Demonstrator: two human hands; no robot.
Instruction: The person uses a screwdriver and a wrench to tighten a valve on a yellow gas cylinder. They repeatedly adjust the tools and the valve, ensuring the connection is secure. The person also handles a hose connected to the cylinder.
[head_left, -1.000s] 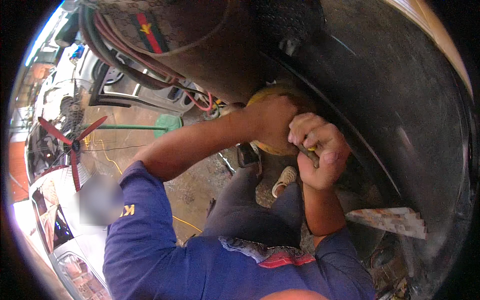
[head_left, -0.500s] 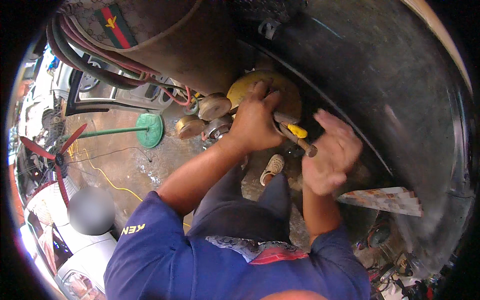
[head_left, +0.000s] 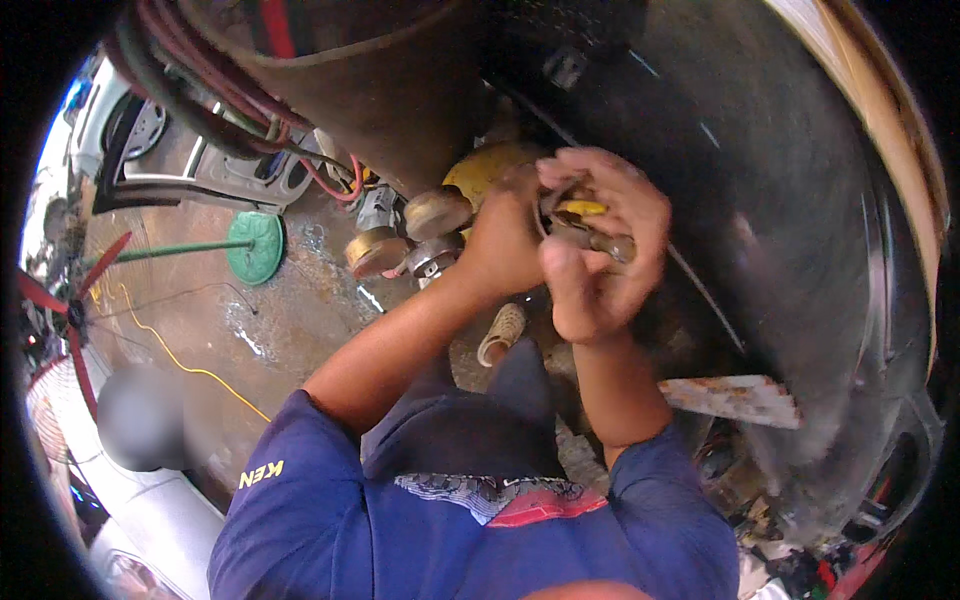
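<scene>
Head view | left hand (head_left: 507,228): fingers hidden, can't tell | right hand (head_left: 642,212): cupped around metal fitting (head_left: 590,237), fingers parted | fitting right of left hand, yellow disc (head_left: 472,173) farther | I judge: hand-adjusting fitting; next calls for firm right grip.

Right hand (head_left: 640,213) loosely cupped around metal fitting (head_left: 612,245); left hand (head_left: 507,236) beside; round gauges (head_left: 437,212) nearby.

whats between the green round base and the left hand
In the head view: wet floor, then a cluster of round metal pieces nearest the left hand.
</scene>
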